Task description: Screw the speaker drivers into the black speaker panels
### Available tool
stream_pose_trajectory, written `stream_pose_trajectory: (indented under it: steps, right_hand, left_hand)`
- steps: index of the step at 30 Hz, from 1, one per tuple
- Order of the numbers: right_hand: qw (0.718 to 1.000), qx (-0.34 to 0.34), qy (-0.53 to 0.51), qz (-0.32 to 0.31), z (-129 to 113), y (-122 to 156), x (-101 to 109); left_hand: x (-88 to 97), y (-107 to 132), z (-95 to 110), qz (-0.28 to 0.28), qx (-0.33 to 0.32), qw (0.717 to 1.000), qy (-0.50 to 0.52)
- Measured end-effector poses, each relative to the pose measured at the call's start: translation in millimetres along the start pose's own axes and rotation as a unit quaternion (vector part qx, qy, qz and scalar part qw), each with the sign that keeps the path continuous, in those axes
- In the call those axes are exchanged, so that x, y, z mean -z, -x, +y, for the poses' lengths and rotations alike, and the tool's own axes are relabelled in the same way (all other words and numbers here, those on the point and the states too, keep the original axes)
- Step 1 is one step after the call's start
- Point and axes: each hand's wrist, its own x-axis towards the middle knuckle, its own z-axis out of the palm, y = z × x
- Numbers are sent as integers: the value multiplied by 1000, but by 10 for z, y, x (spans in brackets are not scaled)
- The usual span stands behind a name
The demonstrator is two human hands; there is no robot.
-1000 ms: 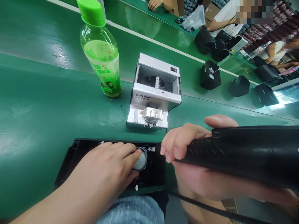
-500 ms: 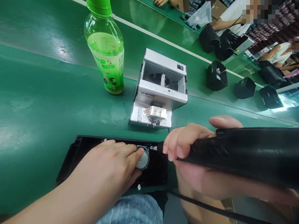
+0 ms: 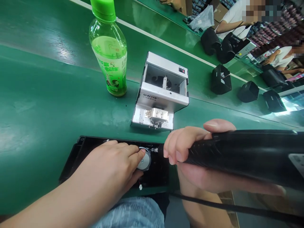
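My left hand (image 3: 114, 166) grips a small round speaker driver (image 3: 144, 163) with a silver back, fingers over its far side and thumb at the near side. The driver sits in a black plastic speaker panel (image 3: 158, 179) lying on the green bench. My right hand (image 3: 181, 147) is wrapped around a black electric screwdriver (image 3: 249, 153), held nearly level from the right. Its metal bit points at the driver's upper right rim; the exact contact at the tip is too small to tell. A small white connector (image 3: 140, 187) shows at the panel's near edge.
Beyond the panel stands a silver WEIXIN screw feeder (image 3: 163, 96). A green drink bottle (image 3: 110, 63) is to its left. Several black speaker housings (image 3: 220, 79) sit at the right. A black cable (image 3: 213, 205) runs below the screwdriver. Other people (image 3: 234, 19) are across the bench.
The view has shifted slightly. Both hands keep their holds on the speaker driver and the screwdriver, and the bit remains at the driver's rim.
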Motion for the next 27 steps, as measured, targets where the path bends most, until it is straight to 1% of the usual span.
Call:
stream_pose_trajectory:
  steps: [3,5,9,16,20,24,27]
  right_hand:
    - [997,18,-38,-62,60,-36,24]
    - [995,30,-53,-80,108,-59,19]
    - [996,56,-57,-40,211,-84,-48]
    - [993,104,-56,-32,370,-93,-118]
    - [993,116,-36,-10,419,-38,-197]
    - [993,117,-6,31,436,36,-247]
    - [992,106,6,66,340,49,-231]
  left_hand:
    - [8,-19,-16,-28,11,999,12]
    - [14,-36,-22,-46,21,999,15]
    - [26,-61,-27,-78,31,996,14]
    - [50,-78,-46,-118,55,991,8]
    - [86,-107,-18,-143,70,987,8]
    - [109,-99,30,-144,78,986,7]
    - [99,-65,51,-126,72,989,6]
